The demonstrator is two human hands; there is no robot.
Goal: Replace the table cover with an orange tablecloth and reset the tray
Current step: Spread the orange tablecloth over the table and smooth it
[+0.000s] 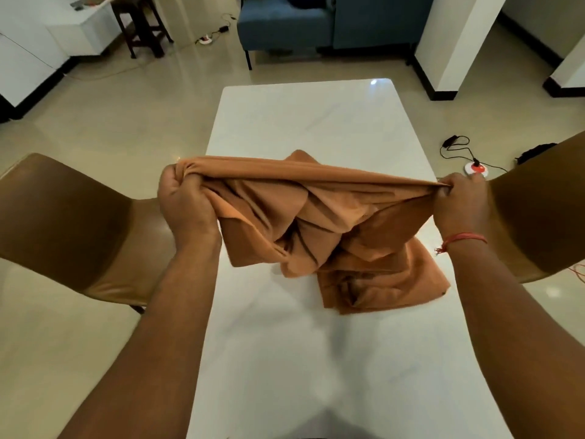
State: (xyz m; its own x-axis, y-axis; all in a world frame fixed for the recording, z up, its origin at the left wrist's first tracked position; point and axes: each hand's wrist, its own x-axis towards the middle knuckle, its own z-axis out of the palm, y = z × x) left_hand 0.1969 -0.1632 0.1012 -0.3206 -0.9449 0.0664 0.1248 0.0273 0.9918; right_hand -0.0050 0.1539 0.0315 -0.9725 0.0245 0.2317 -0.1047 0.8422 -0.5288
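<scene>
- Left hand (185, 202): fist clenched around a bunched corner of the orange fabric tablecloth (319, 223), fabric gathered inside the curled fingers.
- Right hand (459, 202): pinches the opposite end of the same edge between thumb and fingers; red thread bracelet (463, 239) on that wrist.
- Tablecloth edge is pulled taut between the two hands, raised above the table; the rest hangs down in loose folds.
- Lower part of the cloth lies crumpled on the glossy white rectangular tabletop (316, 359), slightly right of centre, near the right edge.
- Tabletop otherwise shows bare white surface, far end and near end both uncovered.
- Brown leather-look chair (79, 223) just beside the table on the left; second brown chair (538, 213) on the right, behind the right forearm.
- Floor: glossy beige tiles (110, 128); black cable with a red-and-white round plug block (474, 167) to the right of the table.
- Further back: blue upholstered sofa (300, 23), dark wooden stool (142, 26), white cabinets (38, 42) at left.
</scene>
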